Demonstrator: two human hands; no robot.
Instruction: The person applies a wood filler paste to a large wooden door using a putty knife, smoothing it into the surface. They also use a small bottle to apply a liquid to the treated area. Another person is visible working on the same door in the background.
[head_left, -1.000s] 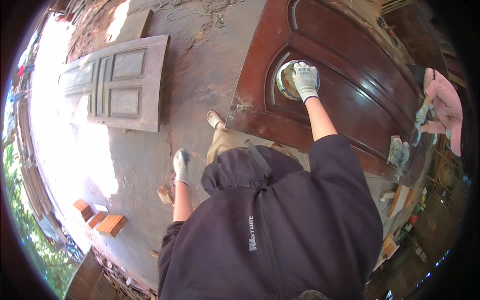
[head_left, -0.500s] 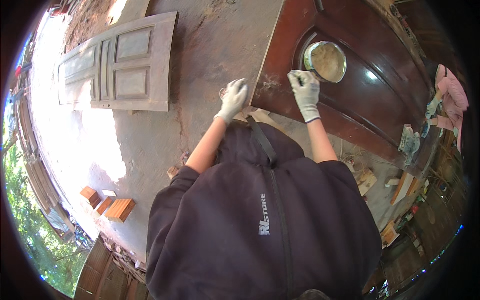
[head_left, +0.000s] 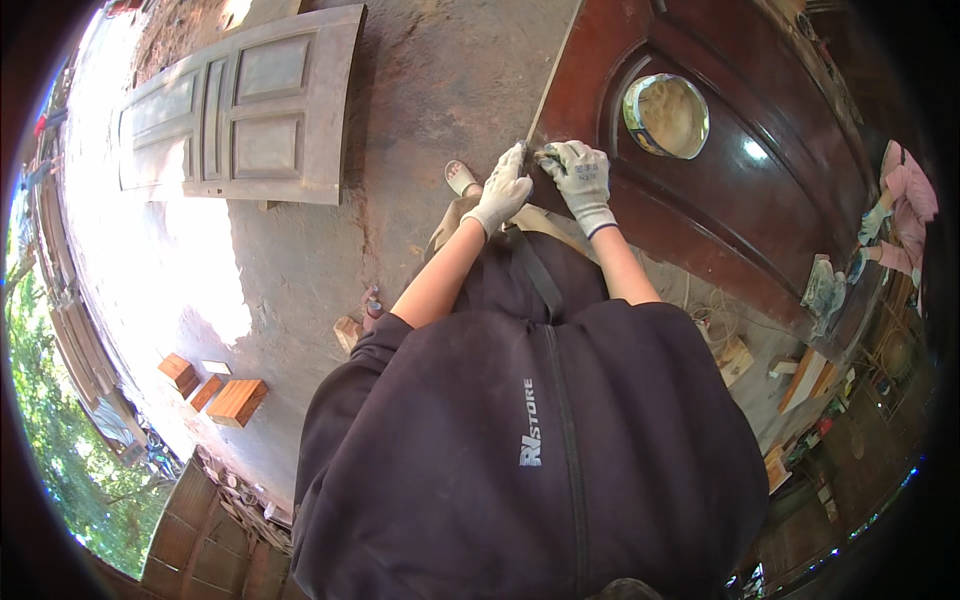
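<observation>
Both my hands wear white work gloves and meet above the near left corner of a glossy red-brown door. My left hand is closed, with a thin dark edge showing at its fingertips; what it grips is too small to name. Close beside it, the fingers of my right hand curl around something dark that I cannot make out. A round tub of pale tan paste stands on the door, beyond my right hand.
A grey-brown panelled door lies at the far left, raised off the floor. Wooden blocks sit at lower left. At the right edge a co-worker in a pink top reaches toward the door, near a whitish smeared object. A cable lies below the door.
My right hand has moved left, away from beside the tub, to my left hand. My left hand has shifted slightly right. The whole view has tilted a little.
</observation>
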